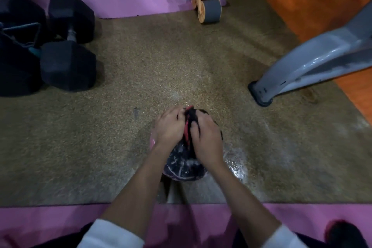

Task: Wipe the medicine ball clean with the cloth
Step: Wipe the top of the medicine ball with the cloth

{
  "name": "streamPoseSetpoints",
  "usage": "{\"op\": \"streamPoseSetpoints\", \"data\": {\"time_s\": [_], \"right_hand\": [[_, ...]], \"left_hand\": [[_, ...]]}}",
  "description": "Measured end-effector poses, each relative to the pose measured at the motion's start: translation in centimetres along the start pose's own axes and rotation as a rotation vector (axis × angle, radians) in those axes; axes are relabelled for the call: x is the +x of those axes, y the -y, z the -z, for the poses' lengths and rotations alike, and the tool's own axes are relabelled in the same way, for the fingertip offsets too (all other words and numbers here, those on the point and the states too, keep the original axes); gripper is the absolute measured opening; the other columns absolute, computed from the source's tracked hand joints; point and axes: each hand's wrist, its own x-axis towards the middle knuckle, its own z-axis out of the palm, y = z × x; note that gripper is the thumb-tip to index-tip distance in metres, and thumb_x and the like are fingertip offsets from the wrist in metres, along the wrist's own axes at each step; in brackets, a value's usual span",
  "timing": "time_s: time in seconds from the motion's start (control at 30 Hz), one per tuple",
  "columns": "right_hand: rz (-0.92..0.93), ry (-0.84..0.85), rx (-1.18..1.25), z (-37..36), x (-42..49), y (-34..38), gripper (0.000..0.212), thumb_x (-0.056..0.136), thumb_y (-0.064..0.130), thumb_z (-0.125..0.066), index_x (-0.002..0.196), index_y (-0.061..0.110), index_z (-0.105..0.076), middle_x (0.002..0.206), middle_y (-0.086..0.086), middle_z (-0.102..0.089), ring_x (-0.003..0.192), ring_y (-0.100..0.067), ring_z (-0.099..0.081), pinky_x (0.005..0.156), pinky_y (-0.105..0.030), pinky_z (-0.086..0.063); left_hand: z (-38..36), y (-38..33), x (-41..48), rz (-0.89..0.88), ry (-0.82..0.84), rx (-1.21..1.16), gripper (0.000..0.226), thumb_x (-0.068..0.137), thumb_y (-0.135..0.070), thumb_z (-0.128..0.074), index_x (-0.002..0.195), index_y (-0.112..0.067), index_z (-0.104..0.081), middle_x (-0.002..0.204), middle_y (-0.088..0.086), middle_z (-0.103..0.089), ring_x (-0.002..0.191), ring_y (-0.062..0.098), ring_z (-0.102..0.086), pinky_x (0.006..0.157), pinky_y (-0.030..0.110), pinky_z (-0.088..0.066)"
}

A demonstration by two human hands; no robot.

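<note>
As the ball sits on the mat, left hand and right hand each hold the cloth in a tight grip.

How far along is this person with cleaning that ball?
Midway at best. Both hands, left hand and right hand, grip the bunched cloth on top of the medicine ball, so wiping is in hand. Done: nothing I can confirm; the top is hidden. Left: white smears show on the ball's near side, and the mat beside it looks wet.
</note>
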Motion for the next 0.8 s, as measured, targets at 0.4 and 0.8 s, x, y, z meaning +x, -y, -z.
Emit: {"op": "streamPoseSetpoints", "data": {"time_s": [0.4, 0.8], "right_hand": [[-0.002, -0.005, -0.041, -0.5, -0.6, 0.6, 0.048, 0.097, 0.035, -0.026, 0.129, 0.015, -0.057, 0.135, -0.002, -0.057, 0.132, -0.022, -0.046, 0.109, -0.038, -0.032], [-0.182, -0.014, 0.034, 0.3, 3.7, -0.4, 0.036, 0.096, 0.030, -0.034, 0.107, 0.009, -0.062, 0.104, -0.009, -0.065, 0.101, -0.030, -0.059, 0.079, -0.035, -0.042]], "left_hand": [[-0.1, 1.4, -0.7, 0.119, -0.105, -0.168, 0.049, 0.098, -0.053, -0.031, 0.140, -0.037, -0.051, 0.150, -0.007, -0.047, 0.138, 0.026, -0.043, 0.114, 0.047, -0.034], [-1.0, -1.4, -1.7, -0.055, -0.046, 0.047, 0.055, 0.098, -0.049, -0.016, 0.146, -0.041, -0.042, 0.159, -0.011, -0.033, 0.149, 0.020, -0.021, 0.119, 0.057, -0.017]]}}
